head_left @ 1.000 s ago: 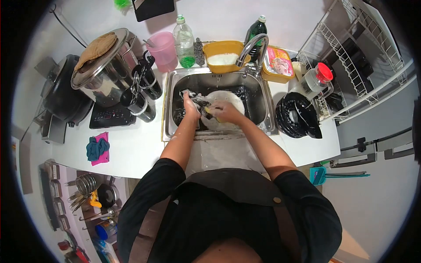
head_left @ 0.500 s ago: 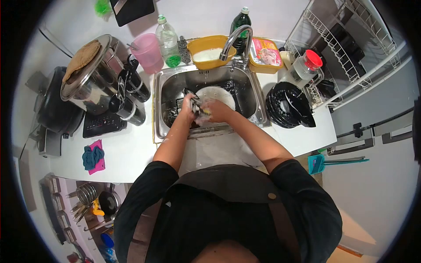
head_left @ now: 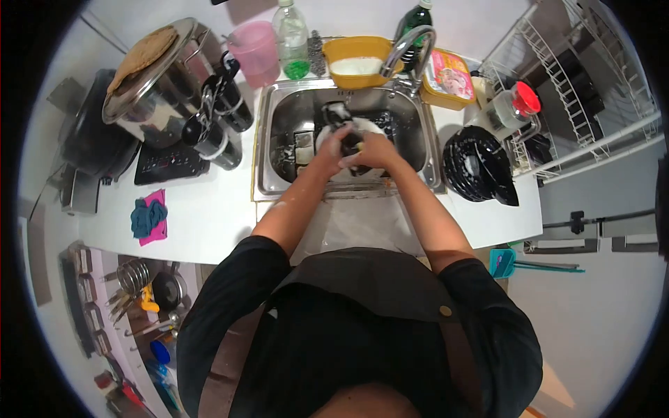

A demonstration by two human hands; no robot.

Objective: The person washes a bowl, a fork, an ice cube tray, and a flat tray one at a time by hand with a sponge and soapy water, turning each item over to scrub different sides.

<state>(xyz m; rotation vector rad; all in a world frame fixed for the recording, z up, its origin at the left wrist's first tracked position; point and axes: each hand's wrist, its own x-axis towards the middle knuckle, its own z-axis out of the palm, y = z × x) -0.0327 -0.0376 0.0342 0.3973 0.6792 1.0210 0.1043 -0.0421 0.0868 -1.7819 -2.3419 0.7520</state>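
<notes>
Over the steel sink [head_left: 279,125], my left hand [head_left: 333,152] and my right hand [head_left: 373,151] are close together, both closed round a soapy black utensil [head_left: 337,113]. Its wide foamy end points up and away from me. A bit of yellow shows between my fingers at the right hand. Below my hands a white round dish [head_left: 380,129] lies in the sink, partly hidden by them. Left of it is a small rectangular item [head_left: 304,148], and other dark items lie around the dish.
Soapy black bowls [head_left: 477,164] are stacked right of the sink, beside a red-lidded jar [head_left: 516,111] and wire rack. The faucet [head_left: 404,49] arches over the back edge, near a yellow tub [head_left: 355,76]. Utensil holders [head_left: 216,143] and a large pot [head_left: 164,90] stand left.
The view has shifted, so the counter items appear moved. My hands have turned the black utensil, and its foamy wide end now shows above them. The small rectangular item is more exposed.
</notes>
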